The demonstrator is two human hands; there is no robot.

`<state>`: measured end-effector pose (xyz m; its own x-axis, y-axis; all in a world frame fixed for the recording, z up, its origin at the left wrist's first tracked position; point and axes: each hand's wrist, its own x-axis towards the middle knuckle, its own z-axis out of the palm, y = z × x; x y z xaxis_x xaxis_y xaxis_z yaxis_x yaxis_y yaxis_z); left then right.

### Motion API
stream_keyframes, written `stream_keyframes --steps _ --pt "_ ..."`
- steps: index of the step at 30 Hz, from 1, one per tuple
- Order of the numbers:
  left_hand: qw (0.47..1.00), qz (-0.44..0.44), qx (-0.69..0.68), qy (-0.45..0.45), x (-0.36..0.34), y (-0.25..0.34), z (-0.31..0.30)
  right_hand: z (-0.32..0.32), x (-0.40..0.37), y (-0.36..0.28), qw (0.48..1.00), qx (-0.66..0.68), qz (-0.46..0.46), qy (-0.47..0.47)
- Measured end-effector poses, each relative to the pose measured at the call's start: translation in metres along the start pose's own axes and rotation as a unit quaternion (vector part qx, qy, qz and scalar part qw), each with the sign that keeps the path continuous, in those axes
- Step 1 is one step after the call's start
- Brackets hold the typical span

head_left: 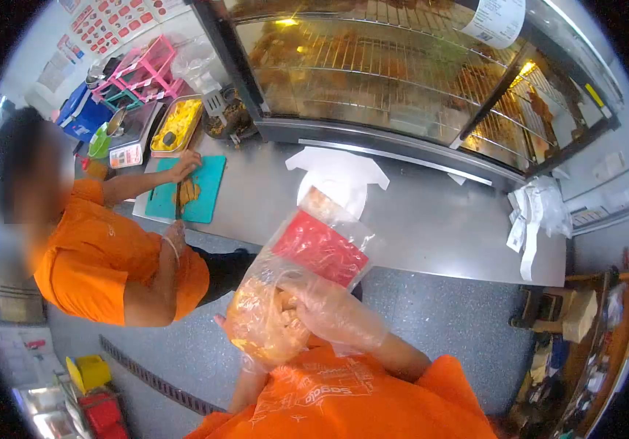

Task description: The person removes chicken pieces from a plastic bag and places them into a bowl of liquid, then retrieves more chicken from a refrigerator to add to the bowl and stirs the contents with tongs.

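Note:
A clear plastic bag point(245, 311) with orange-brown colouring and pale food pieces point(287, 311) is held up in front of my chest. My left hand point(245, 360) grips it from the left and below, largely hidden behind the plastic. From the right, my right hand point(333, 311), in a clear disposable glove, reaches to the food pieces. Its fingers are bent, and what they hold is hidden by the plastic. Just beyond my hands, a clear packet with a red panel point(320, 247) slants toward the counter, overlapping a white round plate point(347, 190).
A co-worker in orange point(117, 252) cuts food on a teal chopping board point(208, 194) at left. A tray of yellow food point(178, 124) stands behind. A glass food display point(358, 73) backs the steel counter point(431, 219). White paper strips and plastic point(532, 219) lie at right.

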<state>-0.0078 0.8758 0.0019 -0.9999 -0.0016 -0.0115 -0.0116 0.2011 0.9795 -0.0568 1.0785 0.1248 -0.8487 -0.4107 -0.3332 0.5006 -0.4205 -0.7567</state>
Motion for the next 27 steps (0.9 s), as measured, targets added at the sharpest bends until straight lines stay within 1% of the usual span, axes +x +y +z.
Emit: stream_keyframes --steps 1,2,5,7,8,9,10,11,12,14,15,16,17,18,19,20,21,23,24,26,27 --pt "1.0 0.001 0.007 0.002 0.001 0.003 0.012 -0.011 0.004 0.001 0.993 0.115 0.039 -0.008" --pt "1.0 -0.001 0.01 0.0 0.0 0.005 0.025 -0.021 0.009 0.001 0.971 0.228 0.078 -0.006" --pt "1.0 -0.01 0.02 -0.011 0.001 0.01 0.054 -0.04 0.007 -0.022 0.962 0.266 0.065 -0.025" --pt "0.999 -0.025 0.025 -0.016 0.0 0.011 0.068 -0.051 0.003 -0.039 0.981 0.173 0.08 -0.024" --pt "0.999 -0.033 0.035 -0.016 0.0 0.01 0.071 -0.062 0.005 -0.034 0.981 0.175 0.086 -0.023" --pt "0.998 -0.041 0.041 -0.014 -0.003 0.009 0.074 -0.076 0.009 -0.024 0.99 -0.109 -0.064 -0.069" --pt "0.998 -0.051 0.046 -0.01 -0.007 0.008 0.075 -0.085 0.013 -0.02 0.953 -0.254 -0.132 -0.102" --pt "0.997 -0.061 0.053 -0.007 -0.011 0.007 0.077 -0.095 0.016 -0.016 0.892 -0.384 -0.209 -0.115" --pt "0.996 -0.068 0.058 -0.003 -0.014 0.006 0.079 -0.1 0.022 -0.019 0.9 -0.36 -0.192 -0.152" --pt "0.994 -0.086 0.071 0.001 -0.022 0.005 0.08 -0.1 0.021 -0.031 0.91 -0.327 -0.172 -0.188" --pt "0.993 -0.093 0.076 0.003 -0.026 0.005 0.08 -0.094 0.012 -0.042 0.983 -0.041 -0.029 -0.178" --pt "0.992 -0.099 0.079 0.002 -0.03 0.004 0.081 -0.09 0.008 -0.05 0.95 0.251 0.116 -0.148" --pt "0.991 -0.107 0.084 0.002 -0.034 0.003 0.081 -0.097 0.015 -0.035 0.948 0.258 0.118 -0.146" --pt "0.989 -0.116 0.088 0.003 -0.036 0.003 0.081 -0.102 0.024 -0.022 0.923 0.308 0.089 -0.211" --pt "0.988 -0.123 0.093 0.004 -0.038 0.003 0.082 -0.108 0.026 -0.012 0.908 0.335 0.073 -0.242" --pt "0.987 -0.129 0.095 0.005 -0.041 0.003 0.083 -0.109 0.028 -0.016 0.89 0.362 0.059 -0.273" --pt "0.986 -0.136 0.099 0.004 -0.043 0.003 0.082 -0.101 0.028 -0.061 0.864 0.371 -0.043 -0.337" --pt "0.983 -0.15 0.106 0.0 -0.046 0.003 0.083 -0.107 0.027 -0.069 0.826 0.383 -0.149 -0.386" --pt "0.982 -0.155 0.111 -0.002 -0.046 0.003 0.083 -0.115 0.026 -0.05 0.829 0.419 0.003 -0.37" --pt "0.979 -0.165 0.119 -0.005 -0.05 0.003 0.082 -0.12 0.023 -0.026 0.806 0.455 0.159 -0.345" --pt "0.979 -0.167 0.12 -0.005 -0.053 0.003 0.083 -0.119 0.023 -0.02 0.868 0.331 0.127 -0.347"
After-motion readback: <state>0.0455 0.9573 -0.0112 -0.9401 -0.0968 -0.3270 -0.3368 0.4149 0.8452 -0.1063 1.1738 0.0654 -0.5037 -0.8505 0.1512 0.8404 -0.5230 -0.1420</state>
